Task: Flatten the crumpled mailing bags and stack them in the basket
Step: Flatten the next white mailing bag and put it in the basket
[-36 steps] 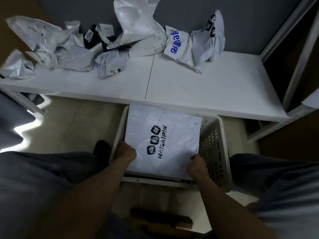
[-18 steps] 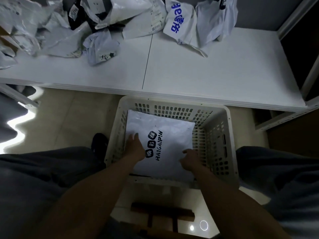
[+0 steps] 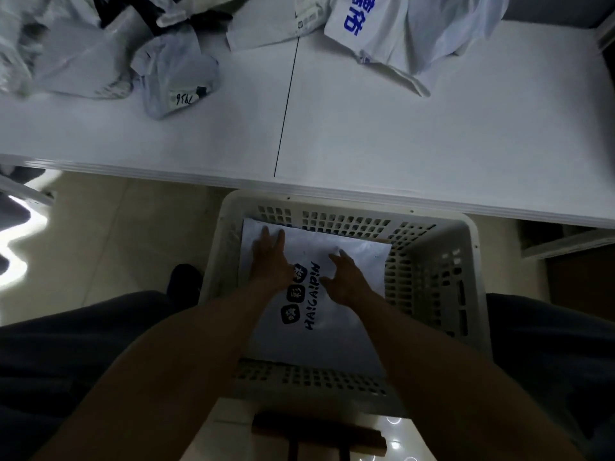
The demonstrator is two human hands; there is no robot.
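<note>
Left hand (image 3: 270, 261) palm-down, fingers straight and together, pressing the far-left part of a white mailing bag (image 3: 299, 347) printed HAIGAIPIN in black beside three dark square logos. Right hand (image 3: 346, 276) just beside it on the same bag, fingers spread and extended, fingertips on the plastic. Nothing grasped in either hand. Bare forearms reaching down from the bottom of the frame, one each side of the lettering.

Bag smoothed flat inside a white perforated plastic basket (image 3: 429, 271), closer to the left wall than the right, far edge near the far wall. Thin brownish edge of something showing past the bag's far-right corner, too little in view to identify.

Basket on pale floor tiles (image 3: 116, 227), far rim tucked just under the near edge of a white desk (image 3: 416, 134). Dark seam (image 3: 287, 94) dividing the desktop from far edge to near edge.

Left of the seam, a crumpled grey bag (image 3: 176, 74) bearing a handwritten 7936 label. Toward the far-left corner, a blurred heap of crumpled bags (image 3: 50, 54). Right of the seam, against the far edge, a crumpled white bag with blue characters (image 3: 376, 31).

Dark shoe (image 3: 184, 279) on the tiles just left of the basket. Dark trouser legs (image 3: 66, 344) flanking it. Brown wooden bar (image 3: 316, 430) across the bottom edge of the view.
</note>
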